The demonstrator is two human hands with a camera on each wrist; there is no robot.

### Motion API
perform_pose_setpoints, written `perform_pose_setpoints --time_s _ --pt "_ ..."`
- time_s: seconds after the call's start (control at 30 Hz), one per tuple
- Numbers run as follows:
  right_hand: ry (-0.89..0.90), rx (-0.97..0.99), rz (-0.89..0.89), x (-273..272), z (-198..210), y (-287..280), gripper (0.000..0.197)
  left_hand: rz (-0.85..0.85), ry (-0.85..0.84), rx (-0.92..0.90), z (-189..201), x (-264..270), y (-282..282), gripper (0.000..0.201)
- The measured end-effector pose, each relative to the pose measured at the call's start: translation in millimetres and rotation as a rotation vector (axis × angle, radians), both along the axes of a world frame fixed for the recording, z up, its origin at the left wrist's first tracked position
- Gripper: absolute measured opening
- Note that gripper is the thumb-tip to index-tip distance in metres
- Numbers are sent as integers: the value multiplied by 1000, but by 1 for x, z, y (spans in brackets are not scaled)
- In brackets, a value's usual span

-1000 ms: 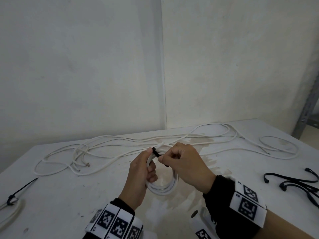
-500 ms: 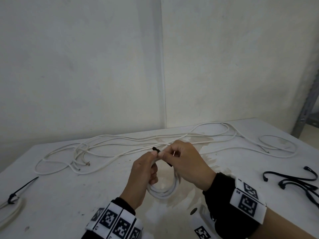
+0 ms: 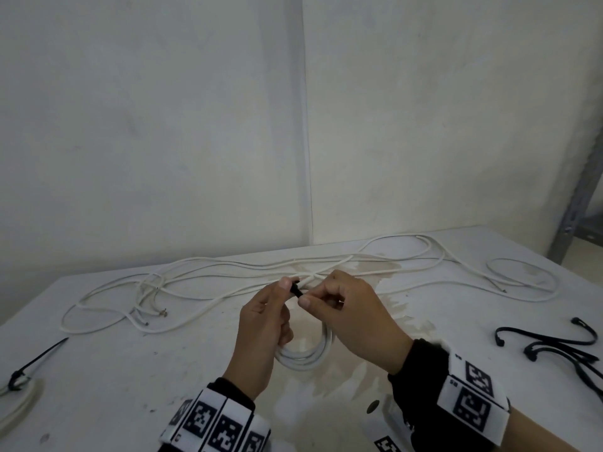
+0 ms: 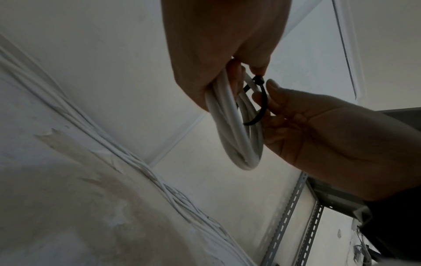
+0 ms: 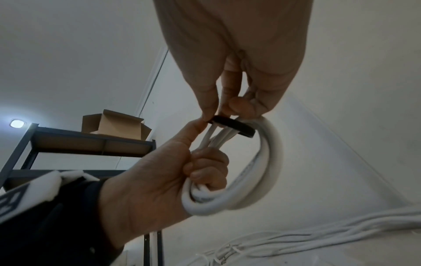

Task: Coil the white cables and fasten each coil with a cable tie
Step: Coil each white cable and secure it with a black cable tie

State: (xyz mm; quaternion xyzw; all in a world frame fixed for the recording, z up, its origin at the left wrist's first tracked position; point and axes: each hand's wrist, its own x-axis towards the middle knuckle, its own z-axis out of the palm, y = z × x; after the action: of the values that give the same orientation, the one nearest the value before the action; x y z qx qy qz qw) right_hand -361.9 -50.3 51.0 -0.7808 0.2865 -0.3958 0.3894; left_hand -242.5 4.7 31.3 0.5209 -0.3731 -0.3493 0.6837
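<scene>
A small coil of white cable hangs in front of me just above the table. My left hand grips the coil's top, fingers curled through it, thumb against the black cable tie. My right hand pinches the tie between thumb and forefinger. In the left wrist view the cable tie loops around the coil strands. The right wrist view shows the tie as a black band across the coil, pinched by my right hand, with my left hand below.
Long loose white cables sprawl across the far half of the white table. Several spare black ties lie at the right. A tied coil sits at the left edge. A metal shelf stands at the far right.
Both hands and the coil have risen slightly. The right thumb and forefinger have closed in on the tie's head, and less of the tie's black tail shows.
</scene>
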Motion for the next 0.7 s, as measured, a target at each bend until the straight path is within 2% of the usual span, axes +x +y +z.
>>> perform_pose_setpoints --time_s 0.07,0.23,0.37,0.47,0.7 --pt "6 -23 5 -1 -2 2 11 20 2 -8 1 1 0 25" --pt "-108 -3 -32 5 -5 2 34 30 -100 7 3 -2 -1 18" --pt "-159 -13 -19 5 -8 4 28 40 -103 25 5 0 3 14" --pt "-179 15 18 1 -7 2 11 37 -102 31 7 2 4 12" --pt "-292 161 -27 -8 0 -4 15 74 -45 35 9 10 3 15"
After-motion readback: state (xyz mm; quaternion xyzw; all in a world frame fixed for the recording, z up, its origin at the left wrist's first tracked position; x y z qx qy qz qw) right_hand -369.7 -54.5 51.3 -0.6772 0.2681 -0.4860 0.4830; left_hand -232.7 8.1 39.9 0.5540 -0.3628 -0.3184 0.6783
